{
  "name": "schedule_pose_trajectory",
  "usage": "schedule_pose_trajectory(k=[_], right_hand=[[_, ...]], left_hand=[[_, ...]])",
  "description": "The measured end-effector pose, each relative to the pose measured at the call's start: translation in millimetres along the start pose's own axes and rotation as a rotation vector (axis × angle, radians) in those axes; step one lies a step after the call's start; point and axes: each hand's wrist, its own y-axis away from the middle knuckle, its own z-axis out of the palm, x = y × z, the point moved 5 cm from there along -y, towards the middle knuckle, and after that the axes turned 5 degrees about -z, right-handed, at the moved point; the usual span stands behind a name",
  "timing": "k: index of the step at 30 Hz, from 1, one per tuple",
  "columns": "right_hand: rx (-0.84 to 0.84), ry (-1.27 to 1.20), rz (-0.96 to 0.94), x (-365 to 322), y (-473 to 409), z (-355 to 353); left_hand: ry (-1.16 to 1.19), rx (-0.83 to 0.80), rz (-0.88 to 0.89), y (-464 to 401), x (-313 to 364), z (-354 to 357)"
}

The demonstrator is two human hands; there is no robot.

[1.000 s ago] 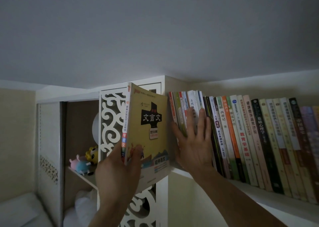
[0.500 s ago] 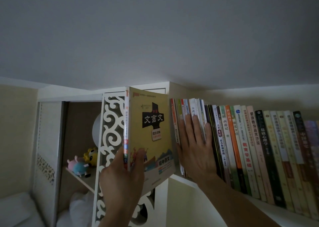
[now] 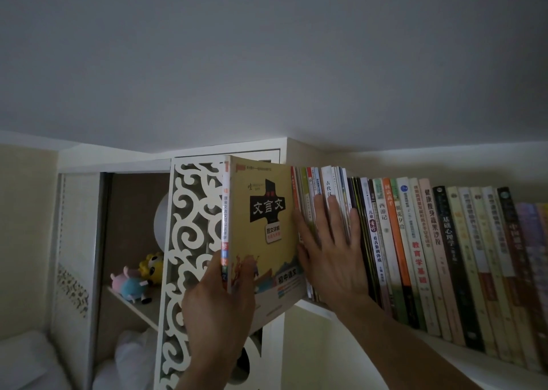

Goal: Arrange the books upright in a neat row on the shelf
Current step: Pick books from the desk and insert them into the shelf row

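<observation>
My left hand (image 3: 221, 303) grips a yellow book (image 3: 262, 229) by its lower spine, upright, just left of the row's left end. A long row of books (image 3: 415, 247) stands upright on a white shelf (image 3: 462, 351) high under the ceiling. My right hand (image 3: 332, 250) lies flat with straight fingers against the spines of the thin books (image 3: 314, 182) at the row's left end, touching the yellow book's right edge with the thumb side.
A white carved lattice panel (image 3: 189, 241) stands left of the row, behind the yellow book. Beyond it an open cabinet shelf (image 3: 133, 309) holds small plush toys (image 3: 139, 277). White bedding (image 3: 26, 360) lies at the lower left. The ceiling is close above.
The yellow book has moved right, closing the gap to the row. My right hand has slid lower on the spines and stays flat on them.
</observation>
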Motion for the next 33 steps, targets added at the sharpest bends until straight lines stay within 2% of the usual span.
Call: schedule_pose_trajectory(k=[27, 33], right_hand=[[-0.009, 0.047, 0.015, 5, 2, -14], [-0.038, 0.044, 0.011, 6, 2, -13]], left_hand=[[0.012, -0.002, 0.106, -2, 5, -5], [0.067, -0.049, 0.002, -14, -7, -1]])
